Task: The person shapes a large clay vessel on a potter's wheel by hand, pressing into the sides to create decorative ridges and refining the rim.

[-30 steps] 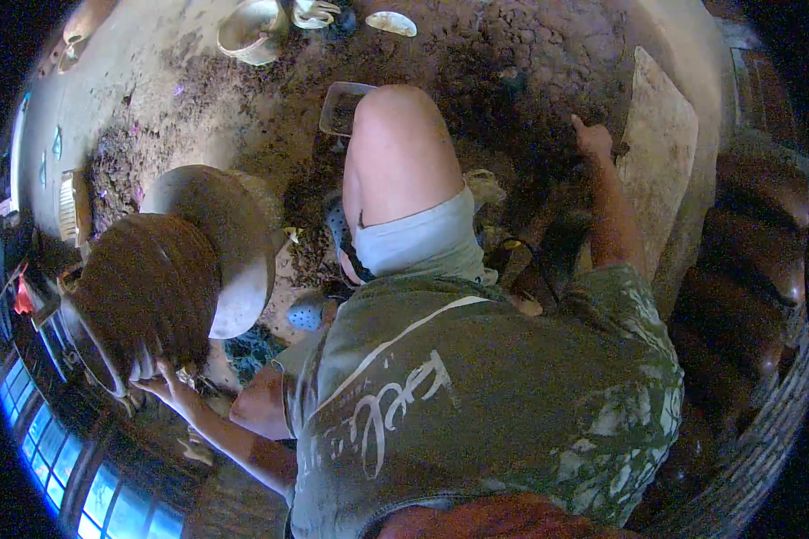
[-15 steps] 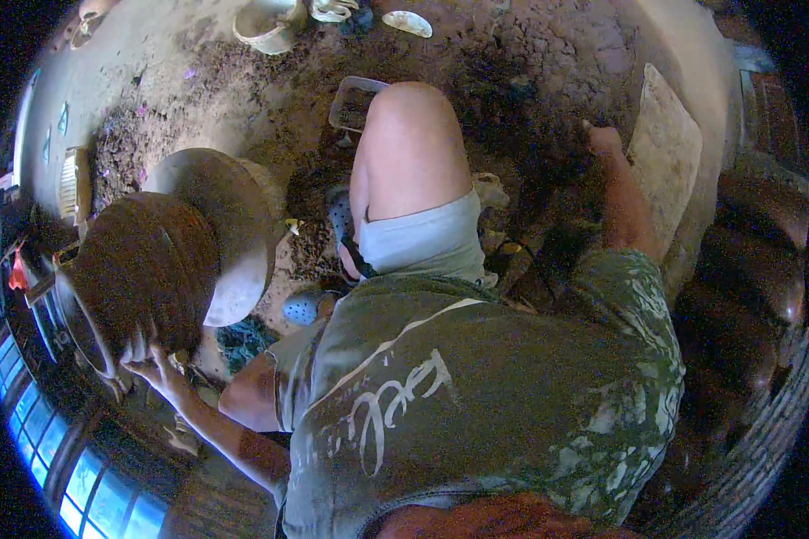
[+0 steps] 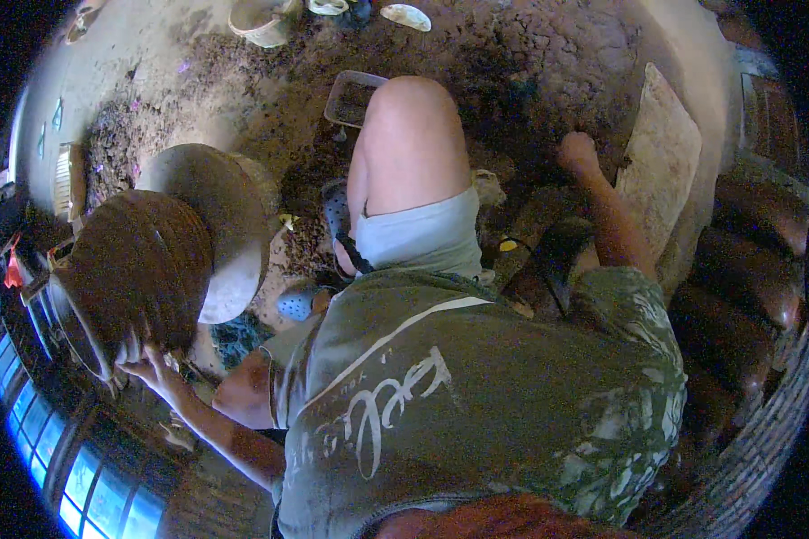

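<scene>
A large brown clay pot [image 3: 139,269] with ridged walls stands on a round pale wheel disc [image 3: 234,301] at the left. My left hand [image 3: 157,373] is at the pot's wall near its rim, fingers extended and apart, touching the clay. Over on the right, my right hand [image 3: 579,154] is closed above the dark, lumpy clay [image 3: 557,54] on the ground. Whatever its curled fingers hold, if anything, is hidden under the back of the hand. My bent knee [image 3: 413,117] rises between the two arms.
A shallow rectangular plastic tray [image 3: 328,112] lies beyond my knee. Farther off are a pale bucket [image 3: 265,34] and a white oval dish [image 3: 406,17]. A flat pale board [image 3: 665,148] lies at the right, with large dark glossy rounded shapes [image 3: 746,278] behind it.
My right hand has drawn back slightly leftward and toward me, its extended finger now curled in. The left hand has stayed at the pot.
</scene>
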### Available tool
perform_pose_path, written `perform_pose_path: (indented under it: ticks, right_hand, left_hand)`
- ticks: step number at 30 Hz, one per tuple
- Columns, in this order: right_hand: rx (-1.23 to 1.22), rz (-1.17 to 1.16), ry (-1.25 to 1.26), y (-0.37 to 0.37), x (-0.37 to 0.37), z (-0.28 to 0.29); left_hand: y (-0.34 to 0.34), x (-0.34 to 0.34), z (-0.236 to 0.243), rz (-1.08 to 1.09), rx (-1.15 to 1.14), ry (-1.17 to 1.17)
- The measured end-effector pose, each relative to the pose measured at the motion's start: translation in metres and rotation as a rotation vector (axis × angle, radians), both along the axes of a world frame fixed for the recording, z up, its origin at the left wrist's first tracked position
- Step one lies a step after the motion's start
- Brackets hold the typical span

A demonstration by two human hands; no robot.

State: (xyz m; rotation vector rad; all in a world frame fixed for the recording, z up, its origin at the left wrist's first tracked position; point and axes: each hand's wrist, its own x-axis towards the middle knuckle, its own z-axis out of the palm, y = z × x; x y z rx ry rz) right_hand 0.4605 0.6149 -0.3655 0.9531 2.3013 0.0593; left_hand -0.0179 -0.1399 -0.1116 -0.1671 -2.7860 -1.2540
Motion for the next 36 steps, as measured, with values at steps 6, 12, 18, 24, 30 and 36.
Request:
perform_pose_path:
  ticks: [6, 12, 18, 24, 30, 36]
  right_hand:
    - [-0.065, 0.089, 0.027, 0.026, 0.007, -0.05]
    - [-0.07, -0.119, 0.111, 0.013, -0.01, -0.002]
    - [-0.676, -1.111, 0.51, 0.029, 0.004, -0.022]
    - [-0.131, -0.166, 0.071, 0.013, 0.027, -0.03]
    - [-0.119, -0.002, -0.025, 0.016, 0.014, -0.022]
    - [-0.128, 0.113, -0.08, 0.01, 0.001, -0.019]
  left_hand:
    - [-0.042, -0.016, -0.022, 0.062, -0.104, 0.058]
    - [0.0, 0.004, 0.001, 0.003, 0.016, 0.001]
    - [0.017, 0.011, 0.003, -0.006, 0.022, -0.056]
    - [0.044, 0.006, 0.005, -0.047, 0.289, -0.008]
    - [0.034, 0.013, 0.009, -0.033, -0.015, 0.101]
    - [0.038, 0.014, 0.002, -0.039, 0.054, 0.143]
